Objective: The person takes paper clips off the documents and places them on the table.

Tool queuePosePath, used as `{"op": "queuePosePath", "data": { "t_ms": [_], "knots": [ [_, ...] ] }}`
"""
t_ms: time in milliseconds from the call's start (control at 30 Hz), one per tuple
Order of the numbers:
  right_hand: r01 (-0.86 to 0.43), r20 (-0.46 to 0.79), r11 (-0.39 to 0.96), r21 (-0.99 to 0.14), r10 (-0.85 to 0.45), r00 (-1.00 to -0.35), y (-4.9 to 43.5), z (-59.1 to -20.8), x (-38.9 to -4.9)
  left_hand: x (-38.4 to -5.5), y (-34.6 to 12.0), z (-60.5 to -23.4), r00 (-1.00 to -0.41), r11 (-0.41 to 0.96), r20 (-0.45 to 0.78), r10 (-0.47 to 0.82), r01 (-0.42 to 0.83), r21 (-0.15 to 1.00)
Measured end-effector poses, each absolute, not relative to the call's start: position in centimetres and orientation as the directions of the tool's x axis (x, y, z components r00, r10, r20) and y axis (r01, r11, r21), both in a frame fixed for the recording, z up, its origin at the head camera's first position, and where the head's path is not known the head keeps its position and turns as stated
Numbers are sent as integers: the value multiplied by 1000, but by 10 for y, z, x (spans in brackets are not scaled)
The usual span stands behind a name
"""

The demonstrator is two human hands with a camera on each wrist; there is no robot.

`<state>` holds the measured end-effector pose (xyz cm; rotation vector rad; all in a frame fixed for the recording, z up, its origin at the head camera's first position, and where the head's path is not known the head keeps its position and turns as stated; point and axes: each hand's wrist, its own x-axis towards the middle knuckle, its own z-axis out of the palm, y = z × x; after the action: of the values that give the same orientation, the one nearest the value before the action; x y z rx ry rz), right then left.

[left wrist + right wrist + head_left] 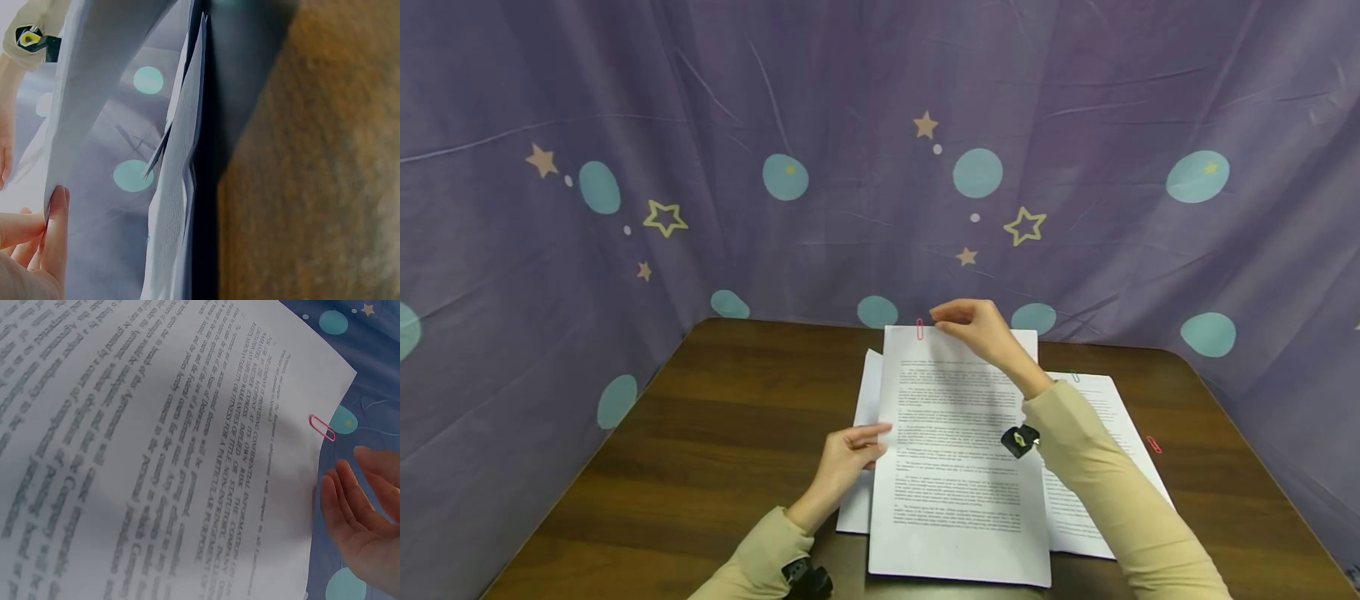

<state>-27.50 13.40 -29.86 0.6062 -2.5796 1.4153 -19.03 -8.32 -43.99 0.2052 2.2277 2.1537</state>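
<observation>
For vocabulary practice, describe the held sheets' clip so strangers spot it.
Over the wooden table, the left hand holds printed sheets. The pink clip is on their top edge, unlike the green clip on other papers or the loose clip.

left hand (pixel 842 458) holds printed sheets (pixel 958 467) | right hand (pixel 983 331) near their pink paperclip (pixel 920 330)

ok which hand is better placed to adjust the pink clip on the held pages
Probably the right hand: it appears free, its fingertips near the pink clip at the top edge, while the left hand pinches the pages by their left edge.
</observation>
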Motion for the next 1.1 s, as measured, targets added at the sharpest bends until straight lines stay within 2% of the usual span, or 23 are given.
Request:
{"op": "queuePosePath", "data": {
  "t_ms": [600,1100],
  "knots": [
    [-371,265,499,-783,-271,-925,126,-303,-282,-187,-81,-437,-988,32,74,139,79,996],
    [-379,289,513,-771,-248,-925,126,-303,-280,-187,-79,-439,-987,40,70,143,77,996]
  ]
}}
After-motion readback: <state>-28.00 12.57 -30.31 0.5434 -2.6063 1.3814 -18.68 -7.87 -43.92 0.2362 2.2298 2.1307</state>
